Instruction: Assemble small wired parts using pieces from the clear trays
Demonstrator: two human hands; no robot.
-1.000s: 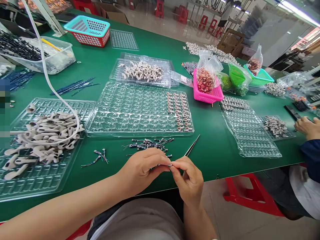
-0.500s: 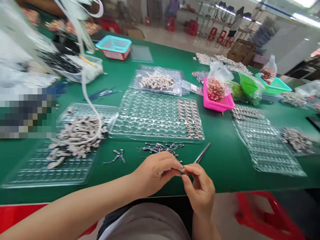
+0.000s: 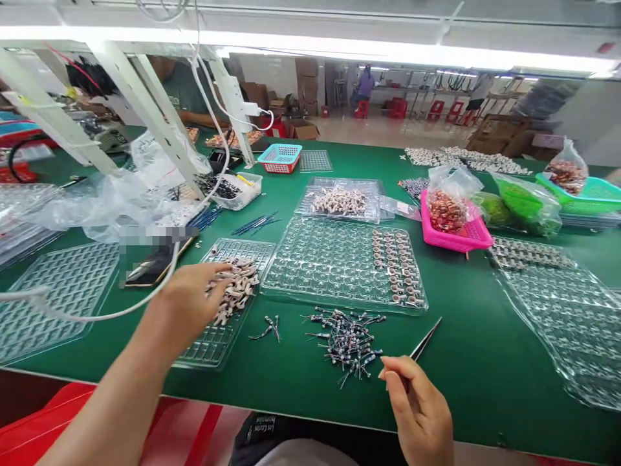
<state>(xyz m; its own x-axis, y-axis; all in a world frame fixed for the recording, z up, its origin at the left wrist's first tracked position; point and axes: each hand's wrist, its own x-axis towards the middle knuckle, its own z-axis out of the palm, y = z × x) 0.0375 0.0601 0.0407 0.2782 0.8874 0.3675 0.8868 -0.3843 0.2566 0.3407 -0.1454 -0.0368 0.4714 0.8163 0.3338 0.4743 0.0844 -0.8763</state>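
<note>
My left hand (image 3: 187, 310) reaches over a pile of small pale beige moulded parts (image 3: 240, 285) on a clear ribbed plastic tray (image 3: 208, 343). Its thumb and fingers are apart at the pile's edge. Closed in a pinch, my right hand (image 3: 417, 404) is just above the green table; anything between its fingertips is too small to make out. Beside those fingertips lies a pair of tweezers (image 3: 427, 338), its near end hidden by the hand. To the left is a heap of small wired components (image 3: 347, 346), with a few more (image 3: 268, 327) lying separately.
A clear blister tray (image 3: 320, 259) has pale parts in its right columns. Behind it another tray bears a pale pile (image 3: 339, 200). A pink basket (image 3: 456, 239) holds a bag of coppery pieces. A white cable (image 3: 145, 301) loops near my left arm. Another person sits far back.
My hands were together at a small part in front of me. They have separated: the left has gone to the beige pile, the right stays by the tweezers. The view has tilted up.
</note>
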